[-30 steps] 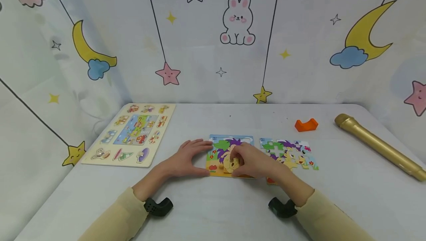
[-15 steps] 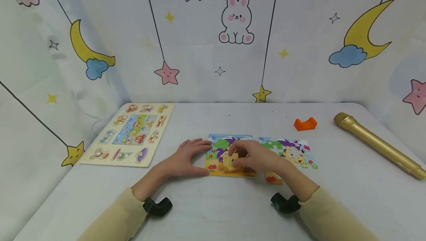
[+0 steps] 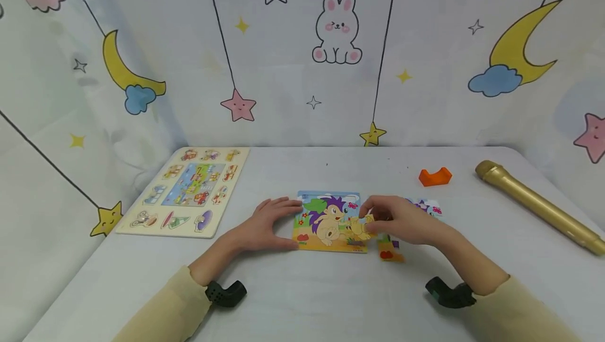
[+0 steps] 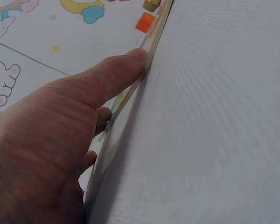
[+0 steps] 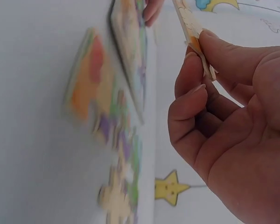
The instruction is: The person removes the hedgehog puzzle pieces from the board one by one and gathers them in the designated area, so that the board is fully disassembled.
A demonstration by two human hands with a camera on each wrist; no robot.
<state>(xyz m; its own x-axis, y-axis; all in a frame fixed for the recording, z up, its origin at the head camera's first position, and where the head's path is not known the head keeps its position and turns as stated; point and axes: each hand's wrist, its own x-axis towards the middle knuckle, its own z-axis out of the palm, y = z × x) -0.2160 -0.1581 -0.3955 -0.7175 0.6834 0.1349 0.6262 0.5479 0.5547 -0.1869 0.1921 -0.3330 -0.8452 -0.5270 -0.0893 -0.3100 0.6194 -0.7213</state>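
Observation:
In the head view a small puzzle board (image 3: 326,247) printed with a purple-spined hedgehog lies flat at the middle of the table. My left hand (image 3: 262,225) rests at its left side, thumb by the lower corner and outstretched fingers by the upper one. My right hand (image 3: 402,220) pinches a yellow puzzle piece (image 3: 360,227) between thumb and fingertips, over the board's right part. Seen from the right wrist, that same puzzle piece (image 5: 189,23) is edge-on and raised above the table. Partly joined loose pieces (image 3: 388,254) lie right of the board, largely hidden beneath my right hand.
A larger wooden knob puzzle (image 3: 181,189) lies at the back left. Toward the back right sit an orange curved block (image 3: 435,177) and a gold microphone (image 3: 539,206). Behind the table hangs a white cloth (image 3: 283,58) printed with moons and stars.
My right hand has drawn the yellow piece off the hedgehog's body and carried it rightward, uncovering the printed hedgehog. My left hand has stayed at the board's left edge.

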